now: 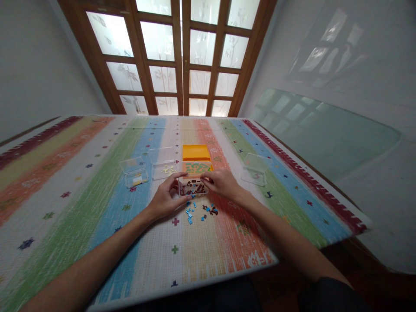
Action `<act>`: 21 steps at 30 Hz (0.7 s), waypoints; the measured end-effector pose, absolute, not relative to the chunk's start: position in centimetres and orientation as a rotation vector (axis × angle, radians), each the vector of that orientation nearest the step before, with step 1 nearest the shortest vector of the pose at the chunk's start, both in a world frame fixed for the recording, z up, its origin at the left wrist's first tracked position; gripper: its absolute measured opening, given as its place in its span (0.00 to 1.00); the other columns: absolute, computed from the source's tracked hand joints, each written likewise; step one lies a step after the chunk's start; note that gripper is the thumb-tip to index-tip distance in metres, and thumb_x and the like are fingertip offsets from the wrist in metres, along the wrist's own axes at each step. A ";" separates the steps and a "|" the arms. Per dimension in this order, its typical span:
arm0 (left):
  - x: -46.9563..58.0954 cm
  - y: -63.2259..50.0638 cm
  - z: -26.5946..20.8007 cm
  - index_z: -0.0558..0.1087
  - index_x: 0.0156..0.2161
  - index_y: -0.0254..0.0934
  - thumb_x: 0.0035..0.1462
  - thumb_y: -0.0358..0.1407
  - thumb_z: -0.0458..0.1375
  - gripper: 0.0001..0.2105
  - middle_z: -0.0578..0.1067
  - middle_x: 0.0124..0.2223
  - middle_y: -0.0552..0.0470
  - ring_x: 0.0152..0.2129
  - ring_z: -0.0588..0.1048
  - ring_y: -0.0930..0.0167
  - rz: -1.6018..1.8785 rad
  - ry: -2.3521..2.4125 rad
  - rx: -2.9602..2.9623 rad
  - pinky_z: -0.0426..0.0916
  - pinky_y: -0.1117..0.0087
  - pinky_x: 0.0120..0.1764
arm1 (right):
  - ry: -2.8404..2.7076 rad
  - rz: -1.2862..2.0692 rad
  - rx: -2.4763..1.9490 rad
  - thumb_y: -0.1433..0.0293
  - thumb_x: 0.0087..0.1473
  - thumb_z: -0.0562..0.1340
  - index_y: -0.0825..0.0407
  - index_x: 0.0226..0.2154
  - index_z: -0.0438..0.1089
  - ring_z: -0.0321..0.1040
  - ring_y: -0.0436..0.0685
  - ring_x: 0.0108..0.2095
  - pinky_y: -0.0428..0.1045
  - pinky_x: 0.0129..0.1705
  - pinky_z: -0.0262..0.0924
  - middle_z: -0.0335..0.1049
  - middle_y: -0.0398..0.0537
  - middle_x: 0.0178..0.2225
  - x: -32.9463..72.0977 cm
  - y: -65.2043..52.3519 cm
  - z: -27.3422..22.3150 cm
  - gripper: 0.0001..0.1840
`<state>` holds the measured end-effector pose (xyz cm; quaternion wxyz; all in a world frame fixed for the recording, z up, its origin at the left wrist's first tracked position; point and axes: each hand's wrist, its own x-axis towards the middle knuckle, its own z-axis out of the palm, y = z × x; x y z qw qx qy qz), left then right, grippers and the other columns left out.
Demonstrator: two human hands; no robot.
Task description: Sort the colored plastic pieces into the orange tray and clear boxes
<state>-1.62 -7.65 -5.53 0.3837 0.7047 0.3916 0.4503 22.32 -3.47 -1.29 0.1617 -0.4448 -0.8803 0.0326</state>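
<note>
Faces wooden doors (180, 65) with frosted panes across a striped cloth (156, 260), with pale walls to either side and a greenish glass-like panel (325, 123) by the right one. Grips a shallow clear box (195, 195) of brown pieces (194, 189) with the left hand (166, 196), thumb at the near edge and forefinger at the far edge, in a moderately narrow span. Holds the right hand (221, 183) at the same box's right end, fingertips close together; cannot tell whether pinching a piece or nothing. Has that box mid-cloth, just in front of an open orange box (196, 153) with green pieces (198, 167). Has loose blue pieces (190, 220) just on the near side, with a mixed brown-and-blue cluster (213, 212) to their right. Shows, leftward, an open clear container (154, 177) of pale yellow pieces (170, 170), then a smaller clear case (128, 182) with yellow and white bits; well to the right, another open clear tub (253, 182), contents too faint to make out.
</note>
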 end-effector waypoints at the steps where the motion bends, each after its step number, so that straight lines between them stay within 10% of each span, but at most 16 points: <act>1: -1.6 -7.7 -5.5 0.68 0.61 0.36 0.54 0.35 0.70 0.31 0.78 0.38 0.51 0.36 0.79 0.68 1.146 1.000 1.804 0.75 0.64 0.44 | -2.505 0.100 -1.276 0.70 0.63 0.61 0.52 0.38 0.82 0.68 0.54 0.27 0.48 0.31 0.45 0.79 0.50 0.28 22.3 -3.5 -1.3 0.12; 21: -1.7 -7.8 -5.7 0.67 0.62 0.36 0.54 0.36 0.71 0.32 0.77 0.36 0.53 0.36 0.80 0.66 1.136 1.040 1.747 0.75 0.61 0.45 | -2.388 0.991 -0.995 0.66 0.56 0.65 0.55 0.32 0.80 0.57 0.47 0.21 0.45 0.26 0.50 0.65 0.39 0.20 27.6 -6.5 -0.3 0.09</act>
